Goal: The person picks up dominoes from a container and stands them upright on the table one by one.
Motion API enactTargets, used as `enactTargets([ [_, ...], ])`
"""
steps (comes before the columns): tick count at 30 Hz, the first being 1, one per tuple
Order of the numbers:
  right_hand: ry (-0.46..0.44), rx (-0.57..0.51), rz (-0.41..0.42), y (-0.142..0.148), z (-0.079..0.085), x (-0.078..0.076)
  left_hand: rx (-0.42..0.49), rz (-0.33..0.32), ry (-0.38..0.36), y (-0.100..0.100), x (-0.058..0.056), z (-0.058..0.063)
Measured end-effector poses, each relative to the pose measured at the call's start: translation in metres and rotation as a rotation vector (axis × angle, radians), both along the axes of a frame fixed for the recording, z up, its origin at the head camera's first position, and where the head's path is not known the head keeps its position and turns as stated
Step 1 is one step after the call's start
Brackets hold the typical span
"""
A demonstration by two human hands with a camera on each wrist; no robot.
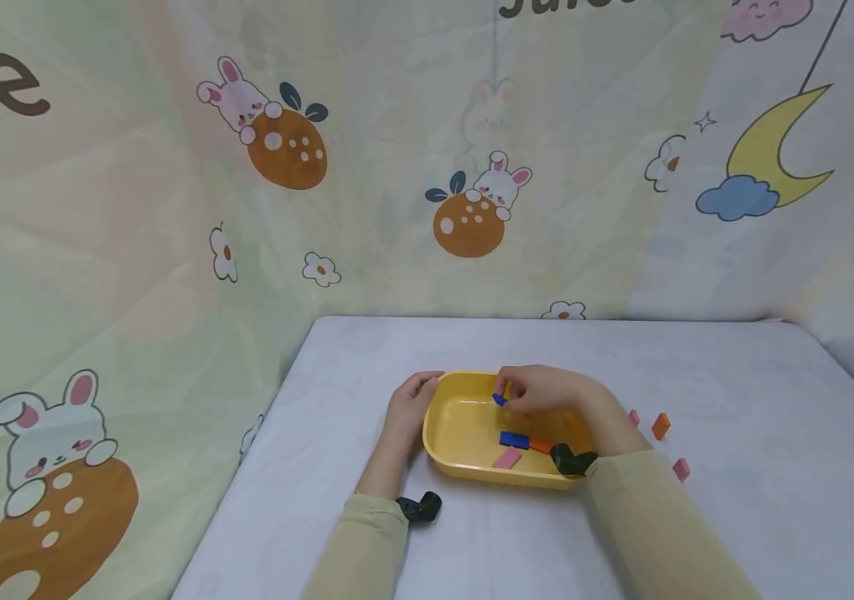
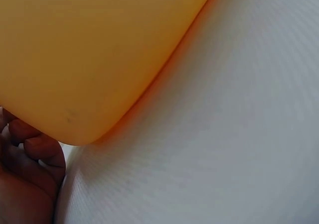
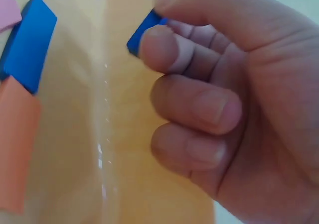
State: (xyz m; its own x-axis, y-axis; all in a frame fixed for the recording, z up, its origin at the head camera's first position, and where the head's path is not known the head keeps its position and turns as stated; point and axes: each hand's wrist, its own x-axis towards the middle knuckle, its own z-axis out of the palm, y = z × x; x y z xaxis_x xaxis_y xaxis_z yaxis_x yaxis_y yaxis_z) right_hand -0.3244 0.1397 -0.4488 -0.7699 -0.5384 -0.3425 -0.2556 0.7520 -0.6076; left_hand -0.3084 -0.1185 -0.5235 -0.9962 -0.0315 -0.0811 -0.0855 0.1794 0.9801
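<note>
A yellow tray [image 1: 464,417] stands on the table, with my left hand [image 1: 409,406] holding its left end. In the left wrist view, curled fingers [image 2: 42,147] lie against the outside of the tray wall [image 2: 89,59]. My right hand [image 1: 546,389] is over the tray and pinches a small blue block [image 3: 144,30] between thumb and fingertip. The other fingers of that hand curl toward the palm. Lying in the tray are another blue block [image 1: 514,439], an orange block [image 1: 541,444] touching its end, and a pink block [image 1: 507,457] in front.
To the right of the tray, a pink block [image 1: 633,417], an orange block [image 1: 661,426] and a second pink block [image 1: 681,469] lie on the white table [image 1: 771,400]. A printed cloth [image 1: 382,167] hangs behind and to the left. Black wrist cameras [image 1: 421,507] are strapped on both wrists.
</note>
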Motion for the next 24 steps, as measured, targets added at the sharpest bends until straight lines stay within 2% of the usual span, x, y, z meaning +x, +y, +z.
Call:
enactTargets([
  [6,0.080,-0.040,0.038,0.014,0.017,0.007,0.010,0.000,0.001,-0.001,0.000,0.002],
  [12,0.137,-0.061,0.030,0.039,0.028,0.017,0.010,0.007,-0.003,-0.002,0.001,0.001],
  [18,0.175,-0.063,-0.029,0.079,0.040,0.037,-0.001,0.010,0.007,-0.002,0.001,0.000],
  [24,0.164,-0.075,-0.138,0.125,0.047,0.065,-0.001,0.008,0.003,0.000,0.002,-0.001],
])
